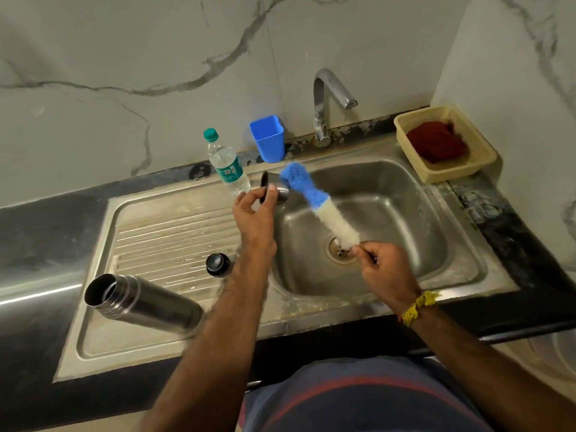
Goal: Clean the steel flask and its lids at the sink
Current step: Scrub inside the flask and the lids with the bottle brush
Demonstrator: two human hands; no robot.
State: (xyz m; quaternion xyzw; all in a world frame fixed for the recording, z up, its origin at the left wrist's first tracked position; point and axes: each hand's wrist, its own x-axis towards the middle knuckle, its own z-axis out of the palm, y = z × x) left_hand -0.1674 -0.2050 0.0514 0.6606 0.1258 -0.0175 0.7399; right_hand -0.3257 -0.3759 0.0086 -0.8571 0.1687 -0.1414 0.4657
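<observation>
From the head camera, the left hand [254,210] pinched the steel cup lid [275,189] over the sink's [405,188] left rim, while the right hand [378,266] gripped the bottle brush [314,202] by its handle, the blue tip against the lid's outer wall. The steel flask [141,302] lay open-mouthed on its side on the draining board [162,226], the black stopper [217,264] standing near it. To scrub well, I judged the lid should be turned steadily against the bristles, and its mouth then swung toward the brush so the bristles reach inside, all kept over the basin.
</observation>
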